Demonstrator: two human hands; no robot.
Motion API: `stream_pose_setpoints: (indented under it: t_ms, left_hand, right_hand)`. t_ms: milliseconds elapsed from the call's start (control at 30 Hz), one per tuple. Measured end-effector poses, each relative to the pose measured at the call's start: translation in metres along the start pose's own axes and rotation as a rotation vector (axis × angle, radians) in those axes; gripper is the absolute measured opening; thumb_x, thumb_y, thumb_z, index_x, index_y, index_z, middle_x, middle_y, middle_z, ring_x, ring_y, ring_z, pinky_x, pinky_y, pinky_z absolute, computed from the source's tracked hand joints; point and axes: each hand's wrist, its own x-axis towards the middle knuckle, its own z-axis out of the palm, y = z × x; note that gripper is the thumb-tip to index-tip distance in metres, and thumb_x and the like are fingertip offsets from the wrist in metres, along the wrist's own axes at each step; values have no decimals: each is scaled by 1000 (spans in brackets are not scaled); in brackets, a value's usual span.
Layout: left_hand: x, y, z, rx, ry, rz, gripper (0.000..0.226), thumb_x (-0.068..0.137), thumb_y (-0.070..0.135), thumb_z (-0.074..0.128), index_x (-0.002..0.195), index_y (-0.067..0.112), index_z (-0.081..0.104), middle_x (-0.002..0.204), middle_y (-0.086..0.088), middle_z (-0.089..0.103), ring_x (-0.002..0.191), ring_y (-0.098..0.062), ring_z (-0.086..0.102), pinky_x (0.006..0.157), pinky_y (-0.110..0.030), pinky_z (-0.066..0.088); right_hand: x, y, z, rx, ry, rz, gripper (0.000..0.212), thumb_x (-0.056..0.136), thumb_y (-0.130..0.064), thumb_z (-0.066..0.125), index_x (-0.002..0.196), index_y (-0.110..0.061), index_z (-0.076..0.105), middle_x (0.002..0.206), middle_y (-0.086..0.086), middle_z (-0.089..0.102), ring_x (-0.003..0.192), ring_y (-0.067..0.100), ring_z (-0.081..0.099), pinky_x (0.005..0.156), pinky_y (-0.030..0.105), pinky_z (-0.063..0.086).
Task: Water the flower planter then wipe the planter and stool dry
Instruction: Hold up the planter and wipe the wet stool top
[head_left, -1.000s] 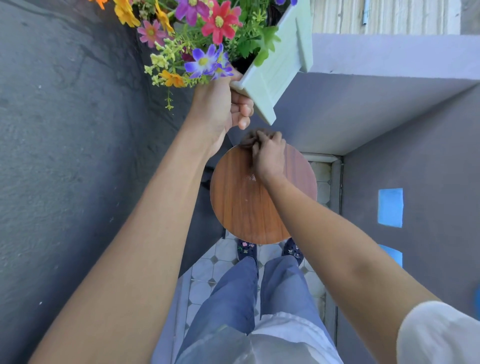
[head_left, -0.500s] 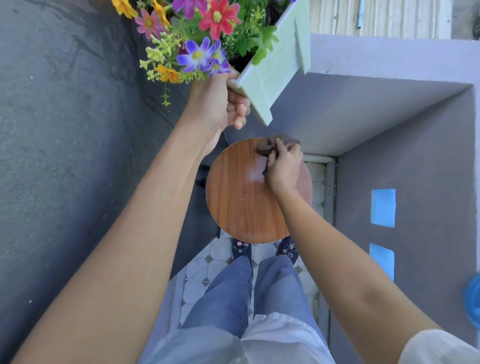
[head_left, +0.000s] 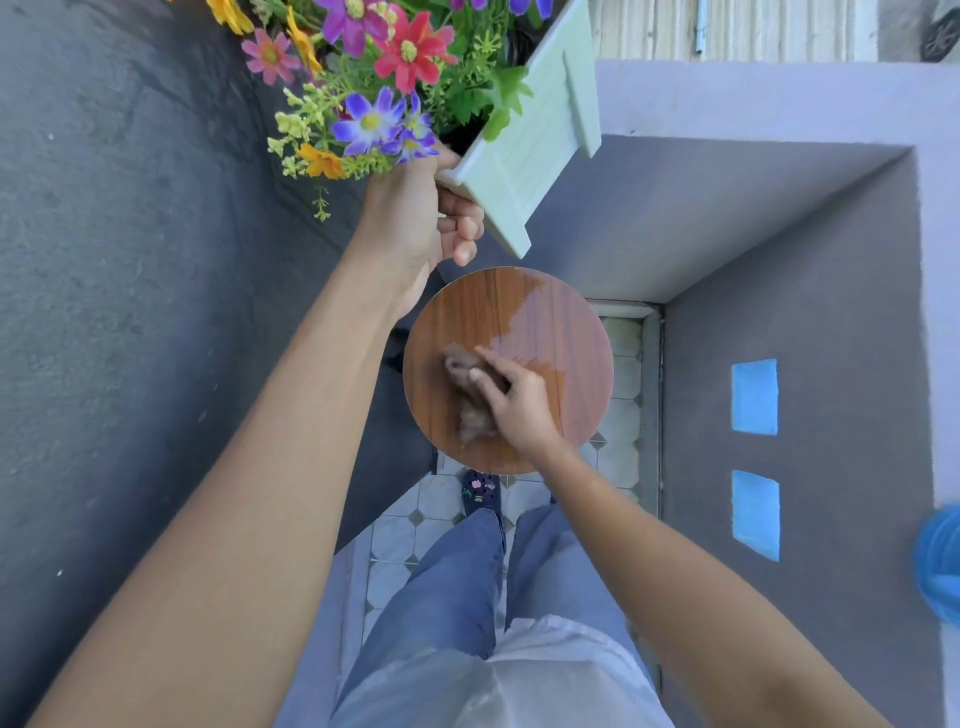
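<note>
Under you: pale tiled floor (head_left: 395, 540) with small dark diamond insets, running as a narrow strip. Your dark clog (head_left: 480, 492) with little charms shows on it; the other foot is mostly hidden. Blue jeans (head_left: 447, 587) and the hem of a white shirt (head_left: 550, 680) fill the bottom centre. Rough dark grey wall (head_left: 130, 312) to your left. Purple-grey wall (head_left: 810, 291) ahead and right, carrying two blue rectangles (head_left: 754, 396), one above the other. A blurred blue object (head_left: 940, 561) sits at the right edge.
</note>
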Motion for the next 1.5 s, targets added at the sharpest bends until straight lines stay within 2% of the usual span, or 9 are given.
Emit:
stream_pose_setpoints:
  t_ms: [167, 333, 467, 600, 733, 933, 1067, 1300, 1500]
  left_hand:
    - [-3, -5, 0, -12, -2, -7, 25, 93, 5, 39, 74, 5, 55, 63, -13, 46, 45, -17, 42, 38, -24, 32]
    - [-7, -9, 1, -15, -10, -13, 25, 94, 6, 38, 77, 4, 55, 63, -13, 46, 45, -17, 42, 38, -24, 32]
    - [-8, -10, 2, -2, -6, -16, 26, 94, 6, 37, 76, 4, 55, 63, -13, 46, 45, -17, 41, 38, -23, 31]
    - [-8, -9, -1, 6, -23, -26, 26, 95, 7, 36, 77, 5, 54, 63, -13, 46, 44, -16, 42, 38, -23, 31]
    - [-7, -11, -6, 13, -34, -23, 26, 94, 6, 36, 76, 6, 54, 65, -12, 46, 43, -15, 42, 38, -24, 31]
    - [-12, -13, -6, 4, -45, -16, 25, 95, 7, 36, 76, 6, 53, 63, -12, 45, 43, -15, 42, 38, -23, 31]
    - [-16, -14, -2, 11, -48, -7, 26, 95, 7, 35, 77, 6, 53, 64, -12, 46, 44, -15, 42, 39, -23, 30]
    - [-21, -16, 3, 13, -45, -11, 22, 95, 8, 35, 86, 3, 55, 64, -12, 46, 44, -15, 43, 40, -24, 31]
    - [-21, -17, 3, 12, -41, -25, 20, 95, 9, 36, 92, 3, 55, 64, -12, 47, 43, -14, 43, 40, -23, 31]
  right_hand:
    - [40, 12, -58, -321, 407, -83, 37, 100, -29, 55, 135, -21, 60, 131, 8, 59, 122, 25, 51, 104, 42, 44]
    - [29, 33, -37, -632, 56, -340, 52, 94, -50, 59, 140, -26, 57, 134, 10, 52, 121, 30, 46, 97, 46, 43]
    - [17, 34, 14, -611, 173, -283, 42, 96, -33, 61, 135, -17, 61, 125, 15, 54, 109, 34, 48, 94, 47, 47]
    - [-27, 31, 66, -543, 56, -428, 37, 96, -22, 63, 131, -13, 63, 115, 16, 56, 95, 33, 49, 77, 46, 52]
    - [-54, 53, 45, -545, 7, -478, 36, 95, -18, 65, 130, -13, 64, 112, 15, 57, 92, 31, 51, 71, 41, 54]
    - [-16, 83, -59, -534, 339, -199, 35, 93, -8, 67, 128, -7, 67, 107, 19, 53, 98, 37, 53, 79, 41, 53]
    - [-9, 72, -47, -502, 422, -94, 36, 93, -6, 64, 128, -5, 66, 109, 20, 53, 101, 37, 52, 84, 40, 51]
    - [-78, 49, 47, -465, 168, -267, 35, 94, -9, 65, 129, -12, 65, 110, 12, 54, 96, 29, 50, 63, 36, 53]
    - [-98, 82, -7, -564, 13, -418, 37, 91, -9, 69, 128, -11, 65, 109, 13, 55, 91, 29, 50, 68, 37, 52]
